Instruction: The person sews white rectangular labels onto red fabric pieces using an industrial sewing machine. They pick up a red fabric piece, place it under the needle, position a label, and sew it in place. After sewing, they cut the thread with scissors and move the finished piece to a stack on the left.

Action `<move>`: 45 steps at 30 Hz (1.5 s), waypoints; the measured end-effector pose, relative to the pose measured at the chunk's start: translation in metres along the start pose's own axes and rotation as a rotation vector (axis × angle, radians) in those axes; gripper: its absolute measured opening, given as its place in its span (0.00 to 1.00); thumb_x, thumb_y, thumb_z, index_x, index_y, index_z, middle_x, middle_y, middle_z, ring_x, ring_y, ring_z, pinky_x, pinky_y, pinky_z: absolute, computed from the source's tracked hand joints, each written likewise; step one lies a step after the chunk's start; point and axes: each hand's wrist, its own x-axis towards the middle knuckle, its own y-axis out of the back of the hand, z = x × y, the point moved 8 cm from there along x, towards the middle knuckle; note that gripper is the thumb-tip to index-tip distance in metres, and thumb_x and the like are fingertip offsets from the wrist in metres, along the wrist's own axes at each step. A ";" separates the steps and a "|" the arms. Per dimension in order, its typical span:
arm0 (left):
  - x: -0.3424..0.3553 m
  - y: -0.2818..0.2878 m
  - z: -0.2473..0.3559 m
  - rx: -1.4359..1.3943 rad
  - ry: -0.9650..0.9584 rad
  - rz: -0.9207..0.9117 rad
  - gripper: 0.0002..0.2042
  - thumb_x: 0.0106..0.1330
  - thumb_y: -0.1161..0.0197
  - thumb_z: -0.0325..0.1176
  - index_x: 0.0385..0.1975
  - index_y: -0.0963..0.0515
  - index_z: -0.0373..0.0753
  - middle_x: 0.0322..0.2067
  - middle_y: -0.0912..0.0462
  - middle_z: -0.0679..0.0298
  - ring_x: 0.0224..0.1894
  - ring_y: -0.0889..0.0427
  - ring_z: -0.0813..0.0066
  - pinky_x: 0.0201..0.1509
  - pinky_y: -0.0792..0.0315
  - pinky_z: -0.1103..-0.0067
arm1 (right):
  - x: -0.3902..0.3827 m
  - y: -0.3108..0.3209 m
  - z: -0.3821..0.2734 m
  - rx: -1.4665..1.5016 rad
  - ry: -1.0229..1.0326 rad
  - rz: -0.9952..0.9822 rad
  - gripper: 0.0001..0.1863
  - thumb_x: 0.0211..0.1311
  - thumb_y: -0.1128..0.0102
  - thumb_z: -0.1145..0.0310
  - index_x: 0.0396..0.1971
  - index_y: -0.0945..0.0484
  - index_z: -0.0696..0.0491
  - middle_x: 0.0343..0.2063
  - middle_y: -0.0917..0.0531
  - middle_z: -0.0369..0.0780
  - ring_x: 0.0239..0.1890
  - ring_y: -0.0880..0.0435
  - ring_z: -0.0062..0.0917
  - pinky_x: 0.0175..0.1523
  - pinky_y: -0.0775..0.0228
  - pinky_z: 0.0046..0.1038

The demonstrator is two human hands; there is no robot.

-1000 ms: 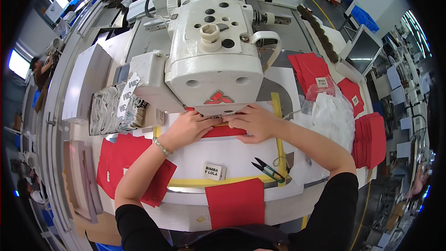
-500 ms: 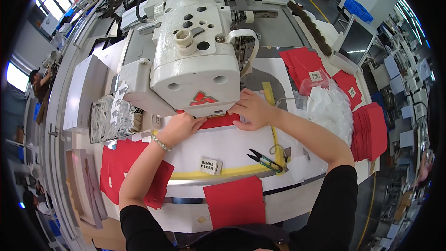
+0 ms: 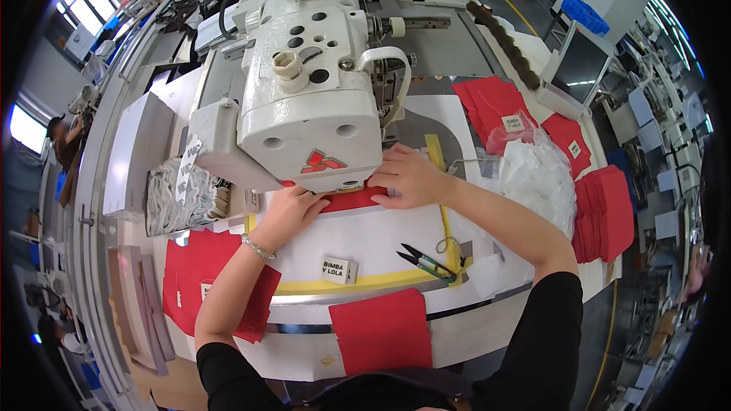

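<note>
A red fabric piece (image 3: 352, 200) lies flat on the white sheet (image 3: 365, 240), its far side hidden beneath the white sewing machine head (image 3: 308, 118). My left hand (image 3: 288, 217) is closed at its left end, thumb and fingers on the cloth and the fingertips partly covered by the machine. At the right end, my right hand (image 3: 409, 177) holds the same piece with bent fingers, the thumb lying along the near edge. The needle area is out of sight. Nearer to me are a small stack of printed labels (image 3: 335, 269) and dark-bladed thread snips (image 3: 428, 262).
Red fabric stacks lie at left (image 3: 194, 274), front (image 3: 383, 331) and right (image 3: 604, 213). A box of labels (image 3: 183, 196) stands left of the machine. White crumpled plastic (image 3: 537, 183) sits beyond my right forearm, and a screen (image 3: 579, 68) stands at the back right.
The view has shifted slightly, so the machine appears a little farther left. Both hands stay at the red fabric piece with little visible movement.
</note>
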 end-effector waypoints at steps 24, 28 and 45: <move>-0.013 0.014 0.044 0.033 -0.134 0.015 0.14 0.54 0.32 0.29 0.41 0.17 0.37 0.41 0.15 0.61 0.44 0.18 0.63 0.54 0.26 0.71 | -0.032 0.014 -0.033 -0.308 -0.056 -0.214 0.06 0.51 0.38 0.70 0.30 0.23 0.47 0.33 0.23 0.29 0.40 0.25 0.20 0.48 0.42 0.34; -0.011 0.015 0.060 0.107 -0.149 0.097 0.11 0.57 0.35 0.32 0.38 0.18 0.34 0.38 0.15 0.61 0.40 0.17 0.66 0.48 0.25 0.74 | -0.031 0.014 -0.018 -0.134 -0.265 -0.115 0.06 0.55 0.37 0.69 0.32 0.25 0.47 0.35 0.23 0.30 0.41 0.24 0.21 0.49 0.44 0.34; -0.073 0.031 0.102 0.395 -0.468 0.093 0.12 0.51 0.37 0.25 0.36 0.21 0.29 0.33 0.20 0.59 0.35 0.19 0.69 0.41 0.22 0.77 | -0.034 0.022 -0.100 -0.184 -0.193 -0.194 0.08 0.58 0.37 0.63 0.34 0.26 0.47 0.35 0.26 0.30 0.40 0.26 0.20 0.46 0.44 0.32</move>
